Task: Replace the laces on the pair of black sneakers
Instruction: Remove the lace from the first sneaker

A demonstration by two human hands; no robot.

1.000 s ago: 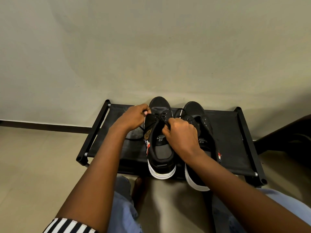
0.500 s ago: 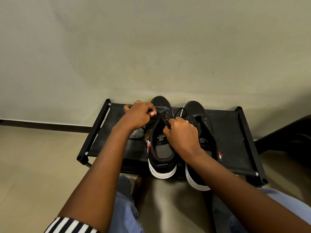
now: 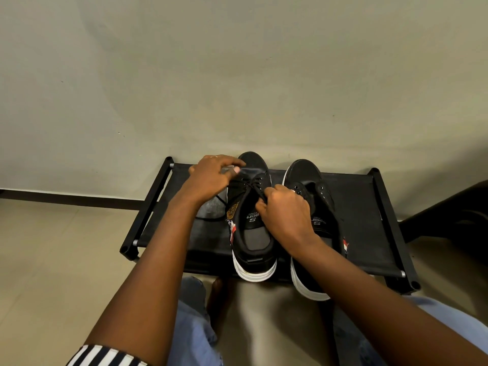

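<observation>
Since a second ago, the left hand (image 3: 211,175) has drawn farther left and away from the left sneaker (image 3: 250,217), its grip pinching the black lace (image 3: 239,183) taut across the eyelets. The right hand (image 3: 285,210) grips the lace's other end over the tongue. Both black sneakers, the right sneaker (image 3: 314,202) unlaced, sit side by side on a black shoe rack (image 3: 369,220), toes toward the wall (image 3: 237,75).

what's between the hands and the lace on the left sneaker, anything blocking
Nothing visible. The right hand already pinches the black lace above the left sneaker. The left hand is at the sneaker's far left side, holding something its motion blurs. The unlaced right sneaker sits beside, clear of both.
</observation>
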